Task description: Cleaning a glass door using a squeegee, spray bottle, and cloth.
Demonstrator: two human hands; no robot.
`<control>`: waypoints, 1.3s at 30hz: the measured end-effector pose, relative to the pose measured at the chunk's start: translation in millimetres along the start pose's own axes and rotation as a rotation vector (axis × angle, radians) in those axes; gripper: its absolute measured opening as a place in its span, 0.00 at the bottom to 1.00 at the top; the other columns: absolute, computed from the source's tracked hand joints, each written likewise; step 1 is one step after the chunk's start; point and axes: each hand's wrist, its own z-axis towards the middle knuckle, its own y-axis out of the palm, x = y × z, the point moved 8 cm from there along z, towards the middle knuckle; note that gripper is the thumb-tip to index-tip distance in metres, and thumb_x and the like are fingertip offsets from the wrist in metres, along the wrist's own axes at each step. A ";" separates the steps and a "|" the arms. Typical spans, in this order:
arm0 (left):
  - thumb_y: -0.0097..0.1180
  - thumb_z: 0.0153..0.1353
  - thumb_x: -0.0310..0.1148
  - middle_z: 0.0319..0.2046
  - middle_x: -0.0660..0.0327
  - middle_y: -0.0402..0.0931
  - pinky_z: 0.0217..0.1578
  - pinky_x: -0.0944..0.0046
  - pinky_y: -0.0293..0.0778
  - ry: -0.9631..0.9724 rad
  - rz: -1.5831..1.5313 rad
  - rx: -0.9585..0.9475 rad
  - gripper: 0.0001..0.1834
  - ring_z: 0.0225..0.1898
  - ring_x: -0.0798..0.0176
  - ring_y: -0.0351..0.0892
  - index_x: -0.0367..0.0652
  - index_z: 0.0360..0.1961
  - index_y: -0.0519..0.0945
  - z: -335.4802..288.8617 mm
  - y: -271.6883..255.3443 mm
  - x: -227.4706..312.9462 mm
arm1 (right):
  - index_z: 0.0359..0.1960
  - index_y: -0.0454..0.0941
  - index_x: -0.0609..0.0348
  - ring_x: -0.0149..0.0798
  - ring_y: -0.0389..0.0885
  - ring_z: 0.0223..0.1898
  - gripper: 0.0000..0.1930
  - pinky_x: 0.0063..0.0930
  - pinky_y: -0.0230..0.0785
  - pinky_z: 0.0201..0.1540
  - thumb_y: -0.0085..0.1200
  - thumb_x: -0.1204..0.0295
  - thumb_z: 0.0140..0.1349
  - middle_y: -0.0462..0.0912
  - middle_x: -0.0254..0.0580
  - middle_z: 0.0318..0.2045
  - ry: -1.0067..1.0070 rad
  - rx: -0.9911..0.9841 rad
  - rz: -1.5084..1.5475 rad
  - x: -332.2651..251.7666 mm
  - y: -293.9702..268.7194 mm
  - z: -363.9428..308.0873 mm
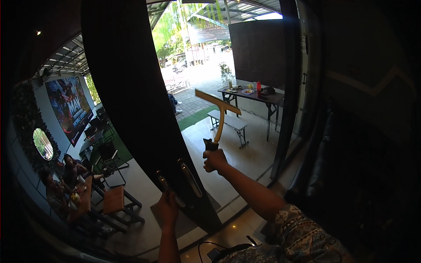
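Note:
In my right hand is a squeegee, gripped by its dark handle and held up before the glass. Its long yellowish head tilts down to the right at the top of a curved neck. My left hand is closed round a metal door handle, low on the dark door frame. Beside it on the same frame is another upright metal handle.
Beyond the glass, a dark-topped table bears a red bottle and a plate, with a white bench before it. Lower left, two people sit at a wooden table near a wooden stool. A poster hangs behind.

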 end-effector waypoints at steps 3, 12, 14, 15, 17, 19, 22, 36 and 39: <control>0.46 0.58 0.37 0.29 0.48 0.77 0.33 0.62 0.70 0.017 0.085 0.008 0.17 0.33 0.54 0.79 0.35 0.43 0.73 -3.8 -2.5 0.0 | 0.21 0.73 0.70 0.43 0.79 0.22 0.16 0.34 0.73 0.30 0.52 0.64 0.44 0.79 0.52 0.22 -0.031 -0.004 -0.328 23.4 -8.1 -4.9; 0.47 0.57 0.37 0.28 0.47 0.76 0.32 0.60 0.69 -0.013 0.117 0.047 0.17 0.31 0.51 0.78 0.34 0.41 0.73 -14.9 -15.1 9.5 | 0.32 0.77 0.60 0.53 0.76 0.38 0.16 0.40 0.67 0.43 0.49 0.63 0.44 0.78 0.55 0.31 -0.360 0.050 -0.881 13.1 -69.9 1.8; 0.47 0.57 0.36 0.28 0.47 0.76 0.33 0.61 0.69 -0.027 0.066 0.031 0.16 0.32 0.52 0.78 0.34 0.41 0.73 -17.6 -16.1 16.3 | 0.28 0.76 0.59 0.52 0.77 0.34 0.13 0.41 0.68 0.40 0.49 0.63 0.45 0.78 0.53 0.28 -0.403 0.074 -1.070 4.8 -98.2 12.3; 0.46 0.58 0.35 0.29 0.48 0.76 0.34 0.61 0.69 -0.033 0.009 0.017 0.15 0.33 0.54 0.78 0.33 0.41 0.73 -18.4 -16.1 16.0 | 0.27 0.75 0.59 0.52 0.77 0.32 0.13 0.42 0.69 0.38 0.48 0.62 0.47 0.78 0.52 0.27 -0.433 0.064 -1.172 -0.4 -109.4 18.5; 0.45 0.58 0.33 0.30 0.49 0.76 0.34 0.64 0.67 -0.131 -0.004 0.040 0.14 0.33 0.59 0.76 0.33 0.40 0.72 -22.7 -18.8 -1.1 | 0.26 0.75 0.58 0.52 0.77 0.30 0.13 0.42 0.69 0.35 0.46 0.61 0.49 0.78 0.52 0.24 -0.496 0.075 -1.332 -18.4 -132.7 26.0; 0.45 0.59 0.34 0.24 0.54 0.74 0.30 0.67 0.66 -0.152 0.030 0.027 0.13 0.28 0.66 0.72 0.34 0.38 0.73 -26.4 -25.8 -4.3 | 0.25 0.74 0.59 0.50 0.78 0.28 0.12 0.41 0.70 0.33 0.47 0.63 0.47 0.77 0.52 0.25 -0.537 0.070 -1.461 -35.1 -150.8 35.9; 0.44 0.61 0.39 0.35 0.57 0.73 0.31 0.68 0.71 -0.277 0.024 -0.025 0.19 0.35 0.66 0.73 0.33 0.46 0.69 -35.2 -32.5 -21.3 | 0.25 0.73 0.59 0.50 0.78 0.28 0.09 0.40 0.71 0.32 0.50 0.67 0.44 0.76 0.50 0.26 -0.614 0.044 -1.593 -54.6 -185.2 48.5; 0.44 0.61 0.43 0.39 0.60 0.71 0.40 0.67 0.67 -0.425 -0.136 0.206 0.21 0.39 0.66 0.70 0.39 0.50 0.68 -73.0 -76.4 -45.6 | 0.25 0.71 0.58 0.45 0.77 0.28 0.11 0.35 0.72 0.29 0.55 0.70 0.37 0.73 0.48 0.25 -0.816 0.102 -1.889 -117.8 -349.5 137.2; 0.44 0.62 0.43 0.45 0.59 0.70 0.43 0.64 0.66 -0.462 -0.178 0.238 0.23 0.45 0.62 0.70 0.40 0.54 0.64 -81.3 -84.7 -50.5 | 0.24 0.71 0.57 0.44 0.76 0.28 0.11 0.35 0.72 0.29 0.56 0.70 0.36 0.73 0.47 0.25 -0.856 0.143 -1.906 -127.0 -381.0 144.4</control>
